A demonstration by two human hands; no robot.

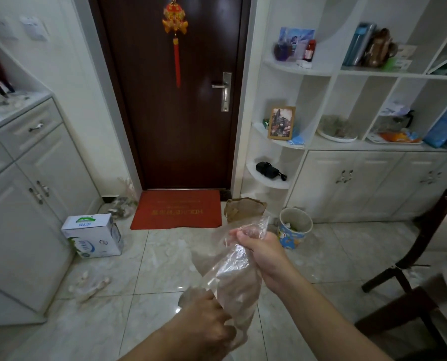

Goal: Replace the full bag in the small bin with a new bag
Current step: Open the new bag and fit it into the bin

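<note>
A clear plastic bag [230, 272] stretches between my two hands over the tiled floor. My right hand [259, 246] grips its upper end, which sticks out past the fist. My left hand [206, 319] holds the lower end, closer to me. The small bin [295, 227], white-rimmed with a blue patterned wall, stands on the floor just beyond my right hand, by the white cabinet. Some rubbish shows inside it; whether a bag lines it I cannot tell.
A brown paper bag [243, 208] leans beside the bin. A red doormat [177, 209] lies before the dark door. A milk carton box [93, 235] sits left by the cabinet. A dark wooden chair [412, 277] stands at right.
</note>
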